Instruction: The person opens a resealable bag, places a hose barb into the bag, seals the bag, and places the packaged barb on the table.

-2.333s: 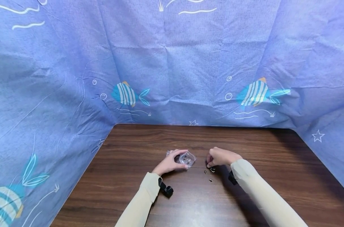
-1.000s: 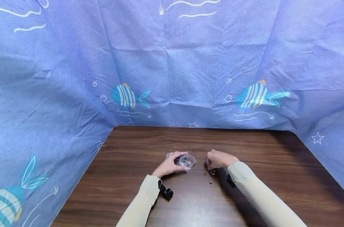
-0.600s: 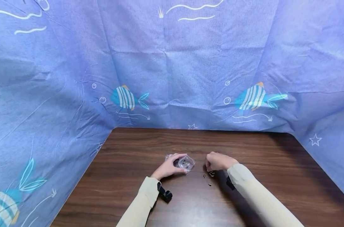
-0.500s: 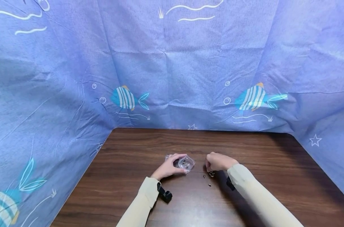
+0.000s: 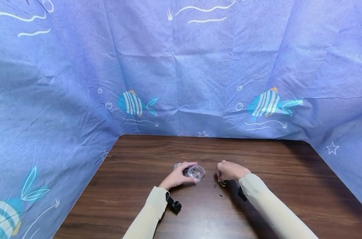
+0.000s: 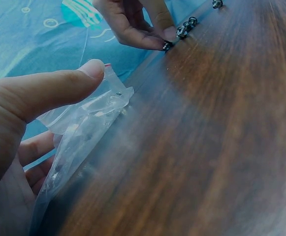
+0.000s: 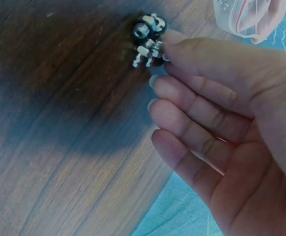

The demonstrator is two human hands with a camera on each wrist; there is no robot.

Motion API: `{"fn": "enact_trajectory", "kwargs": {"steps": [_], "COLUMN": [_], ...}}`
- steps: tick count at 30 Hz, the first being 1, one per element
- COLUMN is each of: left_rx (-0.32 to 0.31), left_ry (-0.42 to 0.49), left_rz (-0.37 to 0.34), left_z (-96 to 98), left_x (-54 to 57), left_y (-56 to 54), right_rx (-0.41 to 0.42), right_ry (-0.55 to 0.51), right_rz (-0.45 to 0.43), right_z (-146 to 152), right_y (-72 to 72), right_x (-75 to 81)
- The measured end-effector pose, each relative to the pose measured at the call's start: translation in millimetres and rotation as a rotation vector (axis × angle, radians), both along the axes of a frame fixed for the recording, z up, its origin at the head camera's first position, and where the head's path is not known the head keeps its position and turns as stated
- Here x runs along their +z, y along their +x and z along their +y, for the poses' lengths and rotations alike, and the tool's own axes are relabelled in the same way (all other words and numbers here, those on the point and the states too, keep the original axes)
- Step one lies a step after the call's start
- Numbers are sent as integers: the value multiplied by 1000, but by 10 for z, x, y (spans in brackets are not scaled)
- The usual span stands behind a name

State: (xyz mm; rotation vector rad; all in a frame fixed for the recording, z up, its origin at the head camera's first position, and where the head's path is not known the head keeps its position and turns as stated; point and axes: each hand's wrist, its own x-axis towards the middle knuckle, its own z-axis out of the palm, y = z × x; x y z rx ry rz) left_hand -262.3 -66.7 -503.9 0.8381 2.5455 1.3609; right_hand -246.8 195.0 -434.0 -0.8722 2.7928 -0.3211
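The clear plastic bag [image 6: 88, 128] lay on its side on the wood-grain surface [image 5: 139, 159], its mouth facing right. The left hand [image 5: 177, 176] was wrapped round the bag from its left, fingers gripping it with the thumb on the near edge of the mouth and the other fingers round the far side. That spread seemed meant to stop the thin film folding shut, since a bag so limp would hardly gape unaided. A few metal bits [image 5: 196, 173] showed inside it, gathered low near the mouth.

To the right of the bag, just apart from it, the right hand [image 5: 231, 170] bent down to the surface. Its thumb and index finger appeared to pinch 1 small metal part [image 6: 167, 45]; a fingertip hold suited something so tiny. The other 3 fingers were loosely bent, probably to leave the tips room. A cluster of metal parts [image 7: 147, 39] lay against those tips, to the right of the bag and slightly nearer the person; its exact count could not be told. 2 loose parts [image 5: 221, 195] lay separately, also nearer the person than the bag.

Beyond the bag hung a blue cloth [image 5: 199, 66] printed with fish. A black wrist device [image 5: 173, 204] sat at the left sleeve, nearer the person than the bag.
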Motion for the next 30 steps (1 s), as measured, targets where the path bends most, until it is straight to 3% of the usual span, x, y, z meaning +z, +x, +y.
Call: {"fn": "enact_trajectory", "kwargs": {"steps": [5, 15, 22, 30], "left_rx": [6, -19, -12, -11], "left_ry": [-2, -4, 19, 17], "left_rz": [-11, 61, -12, 7], "left_z": [-3, -10, 6, 3], "left_x": [15, -26, 6, 6], "left_y": [15, 7, 8, 13], "right_rx": [21, 60, 65, 71], "right_ry": [-20, -36, -18, -18], "right_rz": [3, 18, 13, 3], "right_z": [14, 8, -8, 6], "right_y": [3, -14, 0, -14], "right_x": [-15, -23, 18, 25]}}
